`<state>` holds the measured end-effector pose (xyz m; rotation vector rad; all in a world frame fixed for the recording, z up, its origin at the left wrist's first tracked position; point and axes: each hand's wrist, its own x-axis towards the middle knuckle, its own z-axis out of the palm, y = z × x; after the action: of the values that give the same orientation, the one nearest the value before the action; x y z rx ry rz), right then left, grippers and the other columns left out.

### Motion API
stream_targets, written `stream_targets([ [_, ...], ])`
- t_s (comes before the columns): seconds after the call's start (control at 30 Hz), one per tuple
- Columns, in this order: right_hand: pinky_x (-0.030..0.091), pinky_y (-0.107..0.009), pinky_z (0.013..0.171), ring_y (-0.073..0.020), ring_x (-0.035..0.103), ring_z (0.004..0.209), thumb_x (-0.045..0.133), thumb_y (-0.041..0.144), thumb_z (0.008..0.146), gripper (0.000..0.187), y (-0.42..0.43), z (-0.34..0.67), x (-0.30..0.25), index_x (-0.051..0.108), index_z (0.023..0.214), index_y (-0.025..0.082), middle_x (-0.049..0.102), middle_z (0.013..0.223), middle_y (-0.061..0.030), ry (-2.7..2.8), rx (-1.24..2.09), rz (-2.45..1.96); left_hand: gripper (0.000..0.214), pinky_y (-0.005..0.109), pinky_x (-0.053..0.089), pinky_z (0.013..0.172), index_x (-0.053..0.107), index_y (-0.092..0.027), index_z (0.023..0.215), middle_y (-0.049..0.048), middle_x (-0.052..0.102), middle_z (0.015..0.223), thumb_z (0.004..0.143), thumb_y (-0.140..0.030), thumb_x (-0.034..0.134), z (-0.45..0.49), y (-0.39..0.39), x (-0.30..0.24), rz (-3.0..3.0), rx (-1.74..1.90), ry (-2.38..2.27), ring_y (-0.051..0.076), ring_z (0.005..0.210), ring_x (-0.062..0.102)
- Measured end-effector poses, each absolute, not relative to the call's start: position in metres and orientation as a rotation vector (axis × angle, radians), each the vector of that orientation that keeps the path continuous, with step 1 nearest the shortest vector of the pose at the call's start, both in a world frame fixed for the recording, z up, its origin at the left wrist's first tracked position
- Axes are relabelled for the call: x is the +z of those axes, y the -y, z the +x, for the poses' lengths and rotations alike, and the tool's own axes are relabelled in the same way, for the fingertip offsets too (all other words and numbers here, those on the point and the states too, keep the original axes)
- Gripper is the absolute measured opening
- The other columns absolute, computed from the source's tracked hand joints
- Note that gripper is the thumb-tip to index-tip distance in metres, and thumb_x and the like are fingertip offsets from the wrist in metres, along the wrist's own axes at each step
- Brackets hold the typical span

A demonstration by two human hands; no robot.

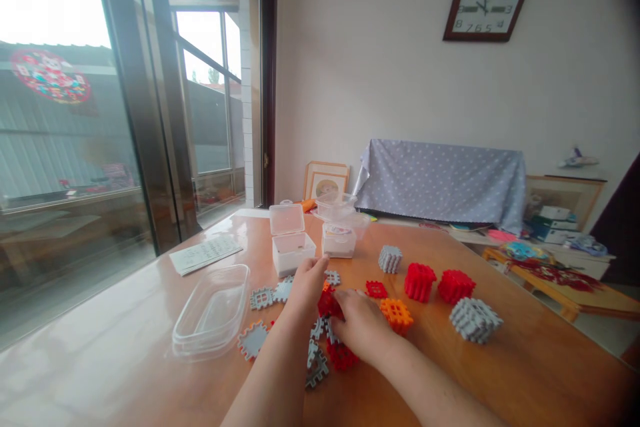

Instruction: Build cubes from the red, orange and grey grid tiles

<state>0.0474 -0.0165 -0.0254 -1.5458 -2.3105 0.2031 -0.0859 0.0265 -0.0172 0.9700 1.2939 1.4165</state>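
Observation:
My left hand [309, 282] is over the middle of the table, curled, its thumb side up and most of its fingers hidden. Against it, between both hands, are red interlocking tiles [328, 303]. My right hand [357, 321] closes on these red tiles with bent fingers, its fingertips partly hidden. Loose grey tiles [254, 340] with notched edges lie around and under the hands. Another red tile [343, 355] lies below my right hand, and a flat red tile [377, 289] is just beyond it. An orange stack [397, 315] stands to its right.
Grey stacks [475, 320] and red stacks [420, 281] stand on the right. A clear plastic tub [213, 310] and a paper sheet [206, 254] lie left. At the back are an open white box [294, 255], another box [339, 242] and clear containers [336, 203].

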Motion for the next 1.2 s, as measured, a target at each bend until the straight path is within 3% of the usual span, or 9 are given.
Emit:
stream_targets([
  [0.17, 0.047, -0.032, 0.090, -0.0245, 0.064, 0.108, 0.055, 0.010, 0.075, 0.054, 0.003, 0.054, -0.029, 0.058, 0.126, 0.025, 0.070, 0.115, -0.0065, 2.162, 0.411, -1.426, 0.056, 0.033, 0.042, 0.075, 0.064, -0.015, 0.098, 0.0110, 0.068, 0.099, 0.072, -0.065, 0.067, -0.086, -0.026, -0.018, 0.984, 1.440, -1.277, 0.025, 0.089, 0.062],
  [0.3, 0.048, -0.031, 0.092, -0.0230, 0.064, 0.112, 0.053, 0.005, 0.071, 0.070, -0.009, 0.062, -0.038, 0.050, 0.138, 0.024, 0.065, 0.130, -0.0083, 1.988, 0.532, -1.368, 0.053, 0.031, 0.040, 0.072, 0.063, -0.015, 0.097, 0.0100, 0.067, 0.097, 0.072, -0.061, 0.067, -0.084, -0.026, -0.017, 0.961, 1.441, -1.264, 0.023, 0.085, 0.061],
  [0.43, 0.053, -0.030, 0.070, -0.0165, 0.067, 0.075, 0.055, 0.011, 0.071, 0.078, -0.020, 0.069, -0.042, 0.040, 0.146, 0.022, 0.061, 0.134, -0.0122, 1.754, 0.761, -1.378, 0.047, 0.030, 0.039, 0.070, 0.064, -0.015, 0.099, 0.0076, 0.066, 0.088, 0.073, -0.054, 0.067, -0.083, -0.029, -0.021, 0.984, 1.459, -1.278, 0.021, 0.082, 0.060],
  [0.5, 0.051, -0.028, 0.059, -0.0129, 0.063, 0.062, 0.056, 0.014, 0.072, 0.079, -0.022, 0.071, -0.040, 0.037, 0.148, 0.022, 0.062, 0.131, -0.0122, 1.644, 0.882, -1.349, 0.042, 0.029, 0.039, 0.069, 0.064, -0.015, 0.097, 0.0058, 0.065, 0.084, 0.073, -0.049, 0.068, -0.083, -0.030, -0.023, 0.995, 1.460, -1.283, 0.020, 0.078, 0.059],
  [0.57, 0.051, -0.027, 0.058, -0.0131, 0.063, 0.064, 0.057, 0.018, 0.073, 0.079, -0.021, 0.072, -0.035, 0.035, 0.149, 0.022, 0.062, 0.130, -0.0120, 1.542, 0.982, -1.279, 0.036, 0.028, 0.039, 0.067, 0.064, -0.016, 0.096, 0.0038, 0.063, 0.080, 0.072, -0.043, 0.068, -0.082, -0.030, -0.024, 1.003, 1.457, -1.275, 0.018, 0.074, 0.057],
  [0.8, 0.056, -0.032, 0.077, -0.0210, 0.070, 0.090, 0.064, 0.028, 0.073, 0.080, -0.012, 0.071, -0.019, 0.037, 0.148, 0.020, 0.068, 0.120, -0.0106, 1.282, 1.060, -1.088, 0.021, 0.024, 0.035, 0.055, 0.060, -0.017, 0.084, -0.0007, 0.059, 0.068, 0.065, -0.024, 0.069, -0.076, -0.026, -0.025, 1.037, 1.357, -1.175, 0.012, 0.058, 0.054],
  [0.97, 0.056, -0.036, 0.080, -0.0243, 0.070, 0.096, 0.064, 0.032, 0.077, 0.061, -0.003, 0.080, -0.019, 0.051, 0.136, 0.019, 0.068, 0.120, -0.0115, 1.368, 1.129, -1.064, 0.026, 0.022, 0.036, 0.053, 0.058, -0.018, 0.083, -0.0031, 0.056, 0.067, 0.061, -0.019, 0.071, -0.073, -0.028, -0.026, 0.947, 1.368, -0.946, 0.009, 0.054, 0.050],
  [1.1, 0.054, -0.036, 0.089, -0.0244, 0.062, 0.114, 0.062, 0.030, 0.081, 0.052, 0.003, 0.099, -0.018, 0.055, 0.132, 0.021, 0.060, 0.134, -0.0117, 1.552, 0.976, -1.104, 0.029, 0.023, 0.038, 0.057, 0.065, -0.015, 0.090, 0.0016, 0.063, 0.075, 0.062, -0.021, 0.072, -0.074, -0.030, -0.027, 0.940, 1.324, -0.893, 0.010, 0.059, 0.054],
  [1.2, 0.053, -0.035, 0.090, -0.0230, 0.059, 0.117, 0.059, 0.027, 0.083, 0.052, 0.006, 0.114, -0.013, 0.054, 0.134, 0.023, 0.054, 0.139, -0.0102, 1.726, 0.817, -1.129, 0.032, 0.022, 0.037, 0.058, 0.068, -0.013, 0.094, 0.0024, 0.063, 0.076, 0.062, -0.019, 0.071, -0.073, -0.029, -0.028, 0.968, 1.270, -0.874, 0.009, 0.060, 0.053],
])
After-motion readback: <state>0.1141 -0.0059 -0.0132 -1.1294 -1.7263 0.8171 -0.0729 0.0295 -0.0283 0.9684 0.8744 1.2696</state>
